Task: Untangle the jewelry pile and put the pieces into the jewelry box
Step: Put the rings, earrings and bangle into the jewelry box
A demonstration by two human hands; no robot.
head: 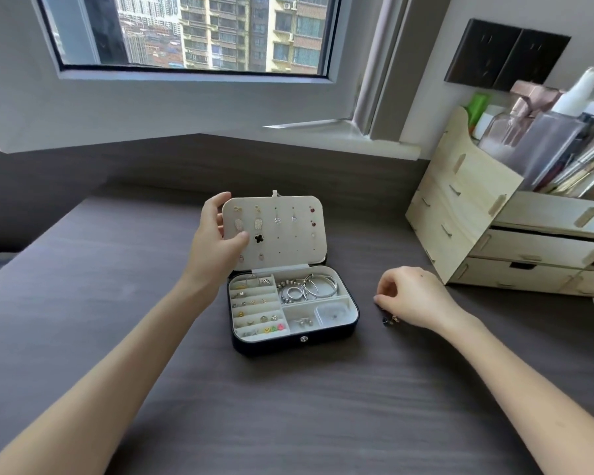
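I see the jewelry box (294, 334) lying open in the middle of the dark table (288, 406). The left hand (216, 241) grips the left edge of its raised lid (282, 234), thumb across the earring panel and fingers behind. The right hand (412, 298) rests on the table to the right of the box with its fingers curled down; I cannot tell whether they pinch anything. A few small loose pieces (390, 319) lie just beside it on the near side. A wooden organizer (467, 214) stands at the far right.
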